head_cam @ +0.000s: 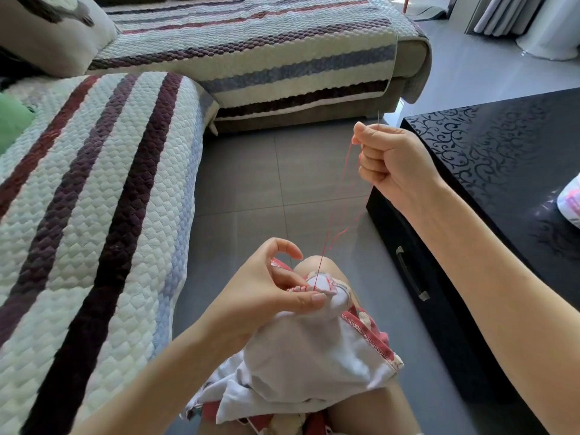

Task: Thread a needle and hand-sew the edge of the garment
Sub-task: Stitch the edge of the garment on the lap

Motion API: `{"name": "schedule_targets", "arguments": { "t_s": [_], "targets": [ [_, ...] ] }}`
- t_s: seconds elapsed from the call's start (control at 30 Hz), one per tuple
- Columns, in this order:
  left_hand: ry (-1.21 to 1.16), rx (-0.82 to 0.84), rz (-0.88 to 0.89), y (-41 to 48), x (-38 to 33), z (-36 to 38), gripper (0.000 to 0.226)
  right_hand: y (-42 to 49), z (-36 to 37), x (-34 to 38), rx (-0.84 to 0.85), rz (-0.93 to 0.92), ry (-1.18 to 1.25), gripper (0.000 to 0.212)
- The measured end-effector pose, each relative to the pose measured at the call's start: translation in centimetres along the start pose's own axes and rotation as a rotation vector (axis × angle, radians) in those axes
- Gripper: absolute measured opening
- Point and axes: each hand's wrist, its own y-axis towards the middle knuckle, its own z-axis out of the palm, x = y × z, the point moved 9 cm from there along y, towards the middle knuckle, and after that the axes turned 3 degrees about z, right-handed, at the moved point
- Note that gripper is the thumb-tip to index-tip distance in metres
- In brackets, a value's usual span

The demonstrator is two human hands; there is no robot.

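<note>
Right hand (pixel 396 163) is up around 1 o'clock, fingers curled into a fist, pinching the needle (pixel 378 118) at the top. Red thread (pixel 345 166) runs down to the garment (pixel 309 365) on the lap at 6 o'clock. Left hand (pixel 266 295) pinches its white edge with thumb and fingers, index arched up

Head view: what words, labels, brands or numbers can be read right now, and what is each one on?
No text can be read anywhere in this view.
White container at the right edge, on the black table: pink and purple print, blurred and cut off by the frame, unreadable.
Top of the black table: scroll ornament only, no letters.
Garment: no label or lettering showing.
</note>
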Motion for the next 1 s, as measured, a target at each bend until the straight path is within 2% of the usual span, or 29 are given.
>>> {"name": "schedule_targets", "arguments": {
  "t_s": [0.47, 0.57, 0.63, 0.7, 0.83, 0.93, 1.0],
  "targets": [
    [0.056, -0.015, -0.017, 0.4, 0.7, -0.2, 0.052, 1.6, -1.1, 0.2, -0.192, 0.022, 0.139, 0.031],
    [0.059, -0.015, 0.004, 0.3, 0.4, -0.2, 0.053, 1.5, -1.5, -1.8, -0.215, 0.055, -0.04, 0.025],
    [0.056, -0.015, 0.007, 0.2, 0.5, -0.3, 0.053, 0.4, -0.7, -3.7, -0.146, 0.09, -0.33, 0.019],
    [0.054, -0.026, 0.001, 0.1, 0.8, -0.7, 0.053, -1.6, 0.2, -5.4, -0.041, 0.115, -0.535, 0.023],
    [0.049, -0.029, -0.013, 0.1, 1.2, -1.3, 0.053, -7.5, 2.9, -6.8, 0.271, 0.038, -0.489, 0.005],
    [0.006, -0.003, -0.028, -0.1, 1.3, -1.3, 0.049, -10.7, 4.1, -7.4, 0.422, -0.071, -0.567, 0.012],
    [-0.013, 0.012, -0.039, -0.2, 1.4, -1.2, 0.048, -11.8, 4.4, -7.5, 0.45, -0.13, -0.605, 0.022]
  ]
}}
